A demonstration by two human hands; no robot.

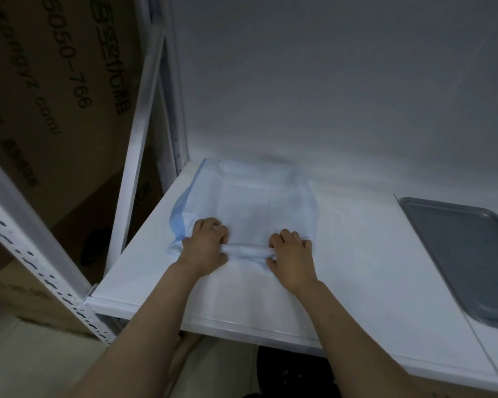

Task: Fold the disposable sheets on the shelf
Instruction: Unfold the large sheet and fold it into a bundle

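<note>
A plain white wall (328,81) rises beyond both hands. Past the left hand (206,245) stand big cardboard boxes (41,110) behind a white rack post (138,156). The white shelf (371,268) lies under the hands; a grey tray (466,254) sits well right of the right hand (292,254). Both hands pinch a bunched ridge of the pale-blue sheet (250,205), which spreads away from them.
</note>
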